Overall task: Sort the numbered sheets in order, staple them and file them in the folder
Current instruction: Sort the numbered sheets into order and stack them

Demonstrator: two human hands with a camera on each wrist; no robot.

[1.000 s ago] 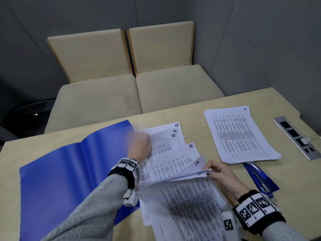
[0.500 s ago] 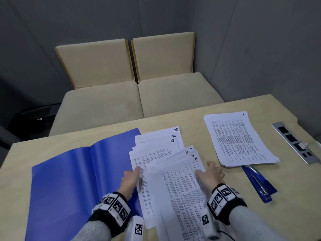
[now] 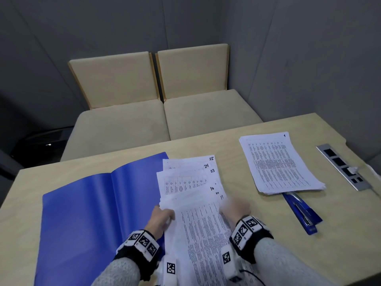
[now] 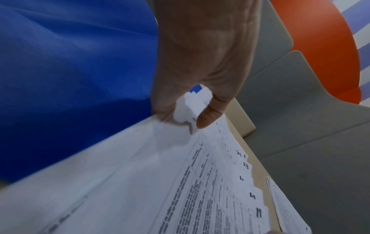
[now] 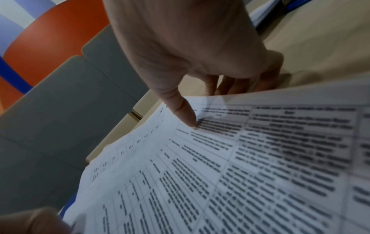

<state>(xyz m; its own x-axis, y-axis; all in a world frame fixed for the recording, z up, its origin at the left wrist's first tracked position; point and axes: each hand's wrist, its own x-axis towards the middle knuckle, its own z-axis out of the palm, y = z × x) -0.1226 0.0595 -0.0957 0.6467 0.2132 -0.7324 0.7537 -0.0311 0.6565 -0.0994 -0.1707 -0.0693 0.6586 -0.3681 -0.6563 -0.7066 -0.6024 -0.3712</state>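
Observation:
A fanned pile of numbered sheets (image 3: 191, 182) lies in the middle of the table, with corner numbers 25, 24 and 23 showing at the far end. My left hand (image 3: 162, 217) pinches the pile's left edge between thumb and fingers (image 4: 186, 115), partly over the open blue folder (image 3: 92, 213). My right hand (image 3: 235, 207), blurred in the head view, holds the right edge, with the thumb on top and the fingers underneath (image 5: 210, 101). The top printed sheet (image 5: 240, 166) curves up between both hands. A second stack (image 3: 278, 164) topped by sheet 1 lies at the right, on a blue stapler (image 3: 301, 213).
A metal socket strip (image 3: 344, 168) with a white plug is set into the table near the right edge. Two beige padded chairs (image 3: 165, 112) stand beyond the far edge. Grey walls close in behind and to the right.
My left hand came back from the far sheets to the pile's near left edge. The right hand let the lifted corner down and moved up the right edge. More sheets now lie fanned flat.

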